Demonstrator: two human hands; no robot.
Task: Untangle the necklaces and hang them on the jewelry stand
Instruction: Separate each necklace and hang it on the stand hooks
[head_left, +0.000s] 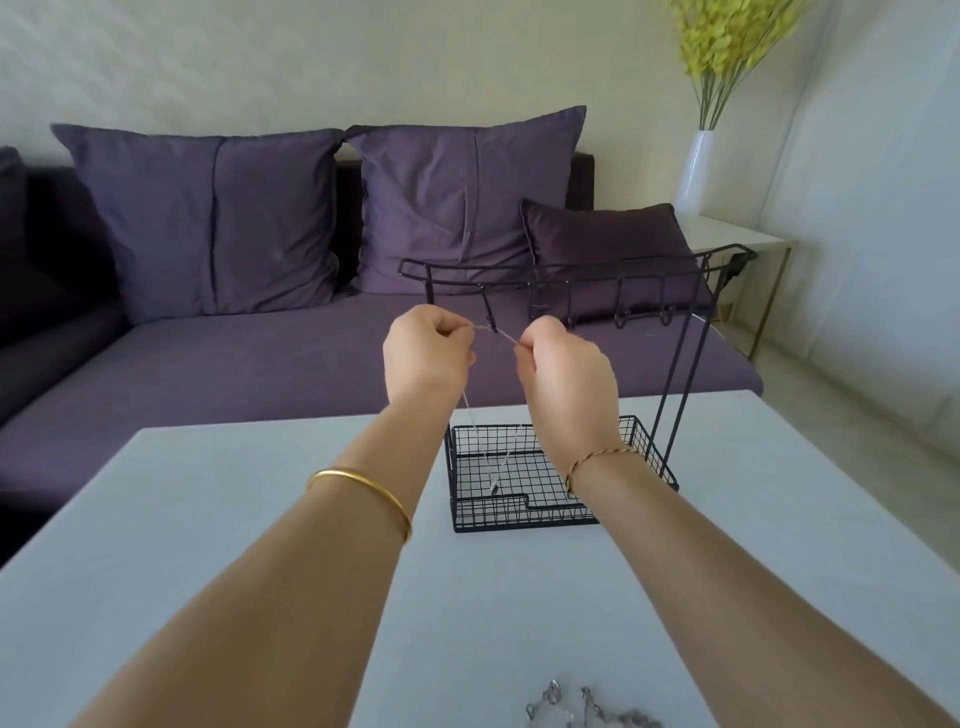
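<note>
A thin silver necklace (496, 333) stretches between my two hands, right at a hook of the black wire jewelry stand (566, 275). My left hand (428, 351) pinches one end and my right hand (563, 364) pinches the other. The chain's loop hangs down below my hands, with a small pendant (493, 486) over the stand's mesh basket base (519, 514). A heavier silver chain (587, 709) lies on the white table at the bottom edge, partly cut off.
The white table (208, 519) carries the stand. Behind it is a purple sofa (260, 353) with several cushions. A white vase (693, 171) with yellow flowers stands on a side table at the right.
</note>
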